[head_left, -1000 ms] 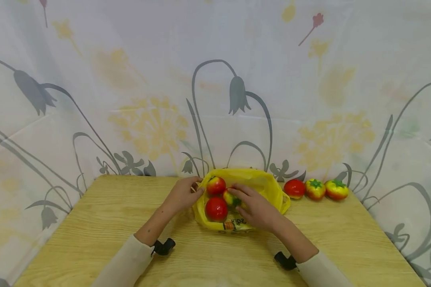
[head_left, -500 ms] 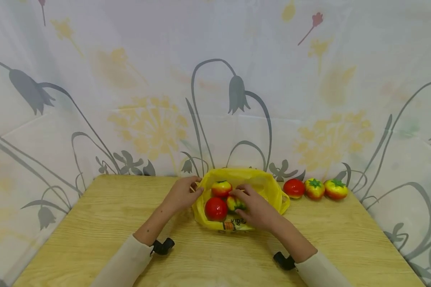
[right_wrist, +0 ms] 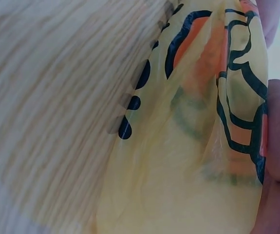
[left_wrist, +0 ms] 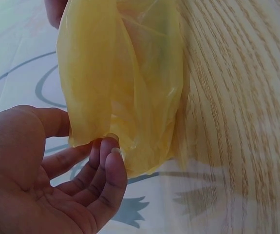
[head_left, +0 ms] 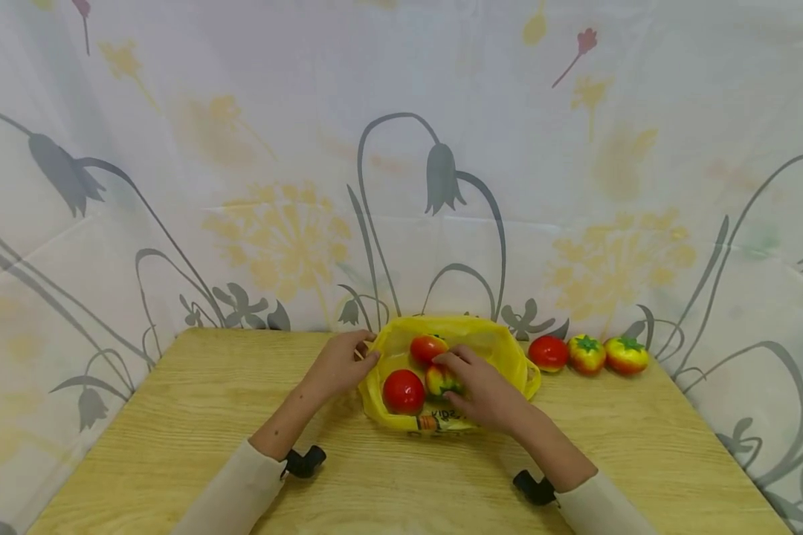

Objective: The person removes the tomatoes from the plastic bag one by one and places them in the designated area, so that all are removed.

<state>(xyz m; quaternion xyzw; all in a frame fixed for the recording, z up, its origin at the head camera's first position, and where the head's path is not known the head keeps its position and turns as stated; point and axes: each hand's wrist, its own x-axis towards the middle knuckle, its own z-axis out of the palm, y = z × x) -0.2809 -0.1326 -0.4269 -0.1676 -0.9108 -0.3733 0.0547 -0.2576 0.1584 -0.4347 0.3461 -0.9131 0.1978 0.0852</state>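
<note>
A yellow plastic bag (head_left: 505, 353) lies open-mouthed on the table, toy tomatoes inside it. My left hand (head_left: 337, 364) is at the bag's left rim; in the left wrist view its thumb and fingers pinch the bag's edge (left_wrist: 93, 97). Reaching in from the right, my right hand (head_left: 485, 388) grips a yellow-green and red toy tomato (head_left: 440, 379), fingers over its far side and thumb at the near side. A red toy tomato (head_left: 404, 391) sits to its left, and another red one (head_left: 427, 348) lies just behind. In the right wrist view, the bag's printed wall (right_wrist: 178, 190) hides most of that hand.
Three more toy tomatoes stand in a row right of the bag: a red one (head_left: 548, 353), a yellow one with a green calyx (head_left: 587, 354) and a yellow-red one (head_left: 627, 354). A flower-printed curtain (head_left: 308, 148) hangs behind the wooden table (head_left: 401, 483).
The rear tomato in the bag has rolled right, its red side now showing more. The tomato under my right hand has shifted slightly right. My left hand stays at the rim.
</note>
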